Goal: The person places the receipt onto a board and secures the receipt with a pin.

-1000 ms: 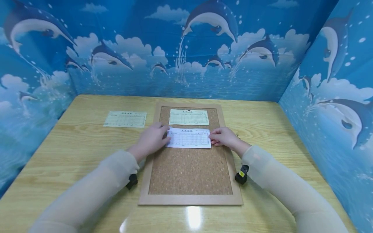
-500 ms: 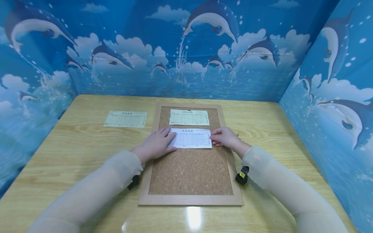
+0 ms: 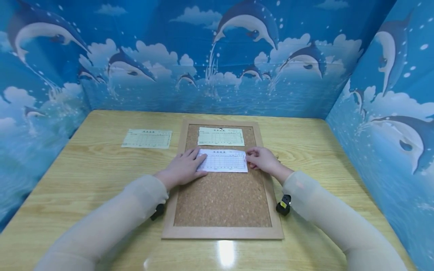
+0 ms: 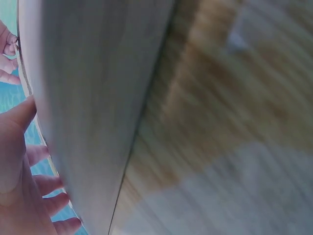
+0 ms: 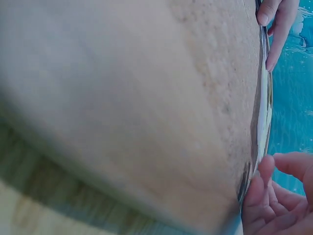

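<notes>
A white printed form slip [image 3: 223, 161] lies across the cork board [image 3: 222, 199], just below a pale green form slip [image 3: 221, 137] with a small pin [image 3: 220, 129] at its top edge. My left hand [image 3: 184, 165] rests spread over the white slip's left end, its fingers straight. At the slip's right edge, my right hand [image 3: 263, 159] has its fingers curled and pinches the paper. The left wrist view shows the left fingers [image 4: 49, 183] spread along the board. In the right wrist view, the right thumb and forefinger meet near the paper's edge, seen very flat.
Another pale green slip [image 3: 147, 139] lies on the wooden table [image 3: 112, 165] to the left of the board. The board's wooden frame [image 3: 222, 233] runs around the cork. A blue dolphin-print cloth [image 3: 162, 90] closes off the back and sides.
My left hand has gone from holding the white slip's left edge to lying spread over its left end. My right hand stays at the right edge.
</notes>
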The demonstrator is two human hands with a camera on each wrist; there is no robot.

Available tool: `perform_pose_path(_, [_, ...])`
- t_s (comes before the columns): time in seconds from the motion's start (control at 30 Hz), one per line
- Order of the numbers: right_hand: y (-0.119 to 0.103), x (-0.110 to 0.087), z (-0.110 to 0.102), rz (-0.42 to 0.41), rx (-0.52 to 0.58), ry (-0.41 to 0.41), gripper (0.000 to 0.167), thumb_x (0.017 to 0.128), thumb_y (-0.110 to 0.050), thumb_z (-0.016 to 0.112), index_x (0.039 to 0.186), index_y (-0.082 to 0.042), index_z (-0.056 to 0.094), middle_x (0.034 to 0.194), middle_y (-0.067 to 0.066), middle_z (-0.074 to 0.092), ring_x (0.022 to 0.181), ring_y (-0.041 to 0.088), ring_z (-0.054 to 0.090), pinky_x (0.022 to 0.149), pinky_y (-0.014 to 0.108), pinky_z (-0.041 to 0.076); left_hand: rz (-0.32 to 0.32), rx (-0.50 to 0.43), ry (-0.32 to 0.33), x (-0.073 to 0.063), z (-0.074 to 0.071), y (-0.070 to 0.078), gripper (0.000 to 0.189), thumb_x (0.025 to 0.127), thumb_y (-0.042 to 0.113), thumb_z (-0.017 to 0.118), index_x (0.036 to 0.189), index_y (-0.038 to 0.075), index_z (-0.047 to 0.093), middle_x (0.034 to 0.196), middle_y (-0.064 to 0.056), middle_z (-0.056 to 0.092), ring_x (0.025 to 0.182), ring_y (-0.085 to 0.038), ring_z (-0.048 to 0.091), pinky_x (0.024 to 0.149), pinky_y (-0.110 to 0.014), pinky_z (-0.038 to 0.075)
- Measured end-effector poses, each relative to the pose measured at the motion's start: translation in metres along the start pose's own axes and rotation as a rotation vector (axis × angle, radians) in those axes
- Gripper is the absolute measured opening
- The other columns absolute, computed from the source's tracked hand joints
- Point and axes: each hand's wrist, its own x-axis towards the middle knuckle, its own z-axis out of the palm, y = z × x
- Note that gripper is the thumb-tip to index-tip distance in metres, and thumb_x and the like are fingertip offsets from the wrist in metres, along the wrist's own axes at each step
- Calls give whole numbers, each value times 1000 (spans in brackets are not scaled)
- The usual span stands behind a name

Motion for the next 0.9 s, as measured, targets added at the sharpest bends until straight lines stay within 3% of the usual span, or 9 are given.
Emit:
perform_pose_path(0.1, [-1,-2,0,-55,-79,-11,40,95,-14,55,131,2,49,83,10,60,65,14,56,59,27,50,-9,-1,3,1,0,2,70,93,59,36,149,18,25,154,-15,10,140,-33,8,107,-56,15])
perform_pose_path(0.27, [-5,-9,2,-196,-297,-113,51,93,-20,58,138,0,43,62,2,50,51,12,41,48,25,35,-30,24,16,2,1,5,69,93,60,34,149,18,26,154,-15,12,140,-32,9,107,-56,18])
perform_pose_path(0.43, [-10,-12,6,-234,-448,-154,58,93,-26,58,140,0,38,58,3,49,47,11,38,47,27,35,-45,52,16,3,1,7,69,94,59,33,149,18,26,154,-16,12,140,-32,10,107,-55,19])
perform_pose_path(0.57, [-9,-12,10,-232,-537,-147,61,93,-30,58,141,0,37,90,20,65,60,14,49,62,32,46,-35,55,4,1,0,8,68,94,59,34,149,18,25,154,-16,10,141,-31,8,107,-55,19])
perform_pose_path(0.67, [-8,-12,13,-232,-571,-139,62,93,-32,58,141,1,37,121,25,57,71,18,54,74,35,46,-22,47,12,-1,0,7,69,94,58,36,148,18,27,154,-17,11,140,-32,9,107,-56,19])
perform_pose_path(0.9, [-9,-13,13,-195,-557,-143,62,93,-33,56,142,0,34,102,23,64,47,15,34,54,29,40,9,63,-18,-7,2,7,70,93,61,34,149,20,25,154,-17,9,140,-35,9,107,-57,16])
